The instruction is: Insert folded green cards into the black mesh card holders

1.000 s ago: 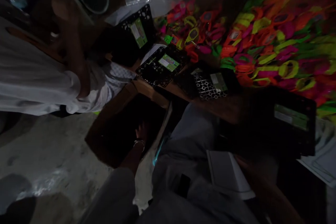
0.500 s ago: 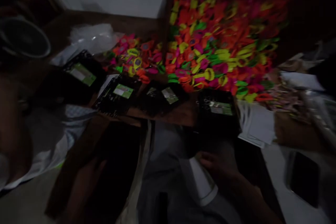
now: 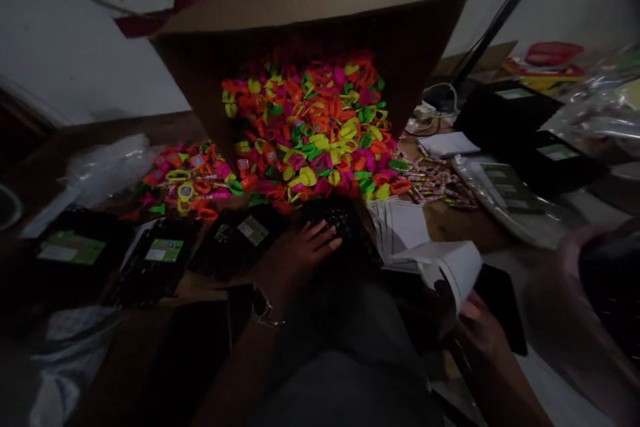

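The open left hand (image 3: 316,247) is resting on the stack (image 3: 351,228) at the table's (image 3: 449,223) near edge, left of the right hand (image 3: 475,320) gripping a sheet (image 3: 457,263).

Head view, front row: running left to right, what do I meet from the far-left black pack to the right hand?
Far-left black pack, second black pack, third black pack, left hand spread on a fourth black pack, flat white sheets, right hand gripping a curled white sheet.

Brown table (image 3: 446,221), cardboard box (image 3: 310,8), neon watches (image 3: 186,191), black packs (image 3: 165,250)
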`<state>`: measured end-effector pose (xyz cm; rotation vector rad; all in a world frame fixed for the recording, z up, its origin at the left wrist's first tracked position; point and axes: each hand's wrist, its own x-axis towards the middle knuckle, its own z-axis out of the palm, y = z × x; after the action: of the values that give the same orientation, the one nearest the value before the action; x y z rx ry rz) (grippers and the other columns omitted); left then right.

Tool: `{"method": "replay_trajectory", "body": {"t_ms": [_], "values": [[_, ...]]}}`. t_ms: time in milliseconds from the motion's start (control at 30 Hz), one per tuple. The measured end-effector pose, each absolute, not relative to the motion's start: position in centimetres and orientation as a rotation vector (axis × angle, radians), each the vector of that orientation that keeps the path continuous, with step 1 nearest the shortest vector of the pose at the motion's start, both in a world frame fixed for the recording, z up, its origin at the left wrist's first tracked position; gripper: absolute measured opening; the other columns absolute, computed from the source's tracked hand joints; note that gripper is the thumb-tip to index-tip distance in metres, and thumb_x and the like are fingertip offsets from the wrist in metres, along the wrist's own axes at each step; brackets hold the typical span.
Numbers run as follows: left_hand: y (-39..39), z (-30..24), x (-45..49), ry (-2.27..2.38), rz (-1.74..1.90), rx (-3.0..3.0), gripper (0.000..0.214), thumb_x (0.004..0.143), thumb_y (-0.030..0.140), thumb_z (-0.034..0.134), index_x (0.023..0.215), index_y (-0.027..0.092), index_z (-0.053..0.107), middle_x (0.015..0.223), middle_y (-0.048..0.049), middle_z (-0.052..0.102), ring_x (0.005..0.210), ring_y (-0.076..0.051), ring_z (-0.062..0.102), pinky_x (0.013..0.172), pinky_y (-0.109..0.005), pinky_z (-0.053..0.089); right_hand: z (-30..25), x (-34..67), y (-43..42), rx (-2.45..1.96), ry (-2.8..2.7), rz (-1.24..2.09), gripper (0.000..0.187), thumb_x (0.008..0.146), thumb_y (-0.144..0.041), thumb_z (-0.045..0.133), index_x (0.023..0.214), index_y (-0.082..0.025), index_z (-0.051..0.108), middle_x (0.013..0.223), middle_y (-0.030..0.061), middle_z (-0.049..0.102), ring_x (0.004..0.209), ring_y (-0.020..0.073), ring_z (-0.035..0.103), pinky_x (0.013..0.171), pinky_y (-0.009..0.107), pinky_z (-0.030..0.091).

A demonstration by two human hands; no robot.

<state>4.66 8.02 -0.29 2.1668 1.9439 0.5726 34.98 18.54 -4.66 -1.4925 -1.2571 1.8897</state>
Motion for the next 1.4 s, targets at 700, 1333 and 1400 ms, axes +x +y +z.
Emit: {"method": "replay_trajectory", "body": {"t_ms": [700,1333,1400], "values": [[6.8,7.2,9.0,1.977,0.838,1.373,0.019,0.083,0.015,0.062,0.098,0.023,0.071,0.091,0.0008,0.075,0.084,-0.015,0.069,0.071,-0.021,0.048,3.4,24.0,17.6,-0.621,-2.051,1.282,0.047,0.083,-0.020,0.064,0.129,-0.022,0.054,0.083,0.0011,0.064,0.075,0.0130,0.064,0.071,0.023,0.055],[6.7,7.5,9.5,2.068,0.752,1.340,0.020,0.093,0.030,0.053,0.097,0.023,0.071,0.090,0.0005,0.075,0.080,-0.015,0.067,0.067,-0.023,0.041,5.1,22.7,17.1,-0.502,-2.232,0.542,0.020,0.092,-0.014,0.053,0.105,-0.024,0.064,0.093,0.0032,0.074,0.080,0.0176,0.065,0.071,0.030,0.053],[6.7,7.5,9.6,2.080,0.747,1.349,0.022,0.094,0.033,0.051,0.097,0.024,0.071,0.090,0.0008,0.075,0.079,-0.015,0.067,0.066,-0.023,0.041,5.2,22.6,17.3,-0.508,-2.257,0.581,0.022,0.092,-0.014,0.053,0.109,-0.024,0.063,0.093,0.0027,0.074,0.082,0.0181,0.065,0.071,0.030,0.053]]}}
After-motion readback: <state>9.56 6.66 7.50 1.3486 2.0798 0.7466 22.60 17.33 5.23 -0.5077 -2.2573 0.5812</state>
